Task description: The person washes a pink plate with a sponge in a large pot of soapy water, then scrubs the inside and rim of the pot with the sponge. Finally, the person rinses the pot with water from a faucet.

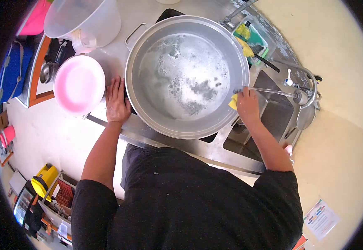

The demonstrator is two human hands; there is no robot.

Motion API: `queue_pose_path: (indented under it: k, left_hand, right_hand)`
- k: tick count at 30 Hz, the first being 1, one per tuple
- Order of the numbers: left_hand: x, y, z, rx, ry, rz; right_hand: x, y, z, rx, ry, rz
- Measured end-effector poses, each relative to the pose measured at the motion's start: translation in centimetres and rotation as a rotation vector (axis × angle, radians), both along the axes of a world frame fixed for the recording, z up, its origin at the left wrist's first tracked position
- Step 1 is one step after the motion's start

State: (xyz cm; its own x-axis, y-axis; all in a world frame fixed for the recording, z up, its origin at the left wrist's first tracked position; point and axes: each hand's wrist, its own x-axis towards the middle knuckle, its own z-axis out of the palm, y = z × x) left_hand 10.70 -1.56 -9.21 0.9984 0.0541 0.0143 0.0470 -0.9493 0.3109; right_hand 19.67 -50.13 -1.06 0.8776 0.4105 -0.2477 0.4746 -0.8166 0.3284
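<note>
A large round metal pot (181,129) with soapy, foamy water (181,83) in it stands in front of me, partly over the sink's left side. My right hand (248,106) is closed on a yellow sponge (233,102) at the pot's right rim. Water from the running faucet (300,97) streams toward that hand. My left hand (118,102) lies flat, fingers stretched, on the steel counter (112,62) just left of the pot. Beside it sits a pink basin (79,85).
A clear plastic tub (102,25) stands at the back left. Behind the pot on the right, a green container (256,37) holds sponges. The sink basin (277,112) is at the right, with a strainer (305,118) hanging near the wall. A yellow bucket (44,179) is on the lower left.
</note>
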Motion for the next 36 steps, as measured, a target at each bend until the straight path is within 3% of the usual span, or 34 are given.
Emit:
queue_pose_path:
  k: [4, 9, 15, 21, 25, 28, 29, 31, 33, 35, 36]
  left_hand:
    - [-0.1, 0.1, -0.1, 0.002, 0.004, -0.002]
    - [0.1, 0.1, -0.1, 0.011, -0.004, -0.009]
    - [0.2, -0.1, 0.1, 0.021, 0.029, -0.001]
    - [0.1, 0.2, -0.1, -0.003, 0.016, 0.003]
    - [0.3, 0.0, 0.4, -0.012, -0.004, 0.006]
    - [0.2, -0.2, 0.5, -0.024, 0.001, 0.008]
    - [0.2, -0.2, 0.3, -0.023, -0.006, 0.004]
    - [0.1, 0.0, 0.0, -0.022, -0.023, -0.006]
    - [0.2, -0.2, 0.2, -0.008, -0.005, 0.001]
    - [0.2, -0.1, 0.1, -0.007, 0.001, 0.001]
    - [0.0, -0.1, 0.0, -0.001, -0.001, -0.003]
  right_hand:
    - [4.1, -1.4, -1.9, 0.117, -0.183, 0.066]
    - [16.0, 2.6, -3.7, 0.222, -0.364, 0.275]
    - [20.3, 7.6, -5.0, 0.184, -0.319, 0.303]
    - [14.1, 2.8, -3.2, 0.036, -0.318, 0.231]
    - [6.5, -0.4, -1.9, -0.019, -0.136, 0.093]
    - [0.8, -0.7, -1.4, 0.090, 0.075, -0.059]
    - [-1.5, 0.0, -1.2, 0.163, 0.108, -0.084]
    - [-4.0, 4.6, 2.1, 0.180, 0.462, -0.291]
    - [-6.2, 6.8, 2.3, 0.313, 0.607, -0.149]
    - [-8.1, 10.1, -1.6, 0.334, 0.705, -0.183]
    - [-8.9, 12.1, -3.6, 0.521, 0.755, -0.188]
